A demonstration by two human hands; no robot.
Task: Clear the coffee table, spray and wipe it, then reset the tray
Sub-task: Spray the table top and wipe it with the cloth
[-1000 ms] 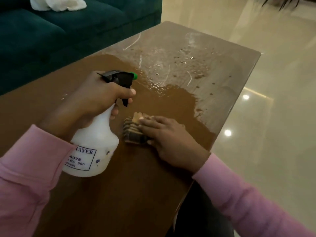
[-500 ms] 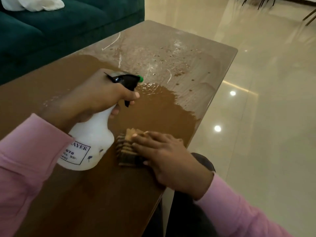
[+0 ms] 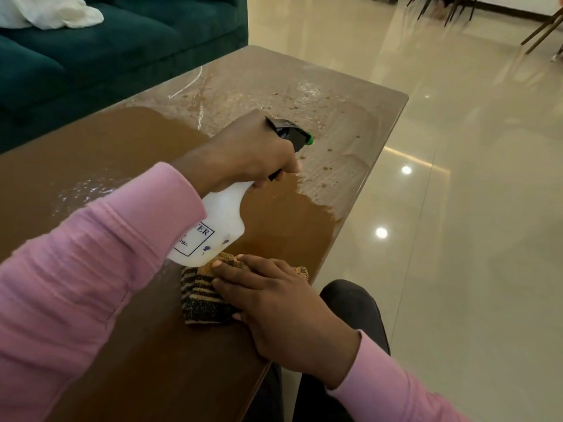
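The brown wooden coffee table (image 3: 106,141) fills the left and middle of the view, with wet droplets and streaks at its far end. My left hand (image 3: 253,147) grips a white spray bottle (image 3: 217,223) by its black trigger head, whose green nozzle points toward the far right of the table. The bottle hangs tilted above the table. My right hand (image 3: 283,303) presses flat on a folded striped black-and-tan cloth (image 3: 201,296) lying near the table's right edge. No tray is in view.
A dark teal sofa (image 3: 91,56) runs along the table's far left side, with a white cloth (image 3: 51,10) on its seat. Glossy beige floor (image 3: 457,208) lies to the right. Chair legs (image 3: 539,28) show at the top right. My knee (image 3: 350,303) is by the table edge.
My left hand has carried the spray bottle rightward and farther over the table, above the cloth. My right hand and the cloth have stayed near the table's right edge. The camera shifted.
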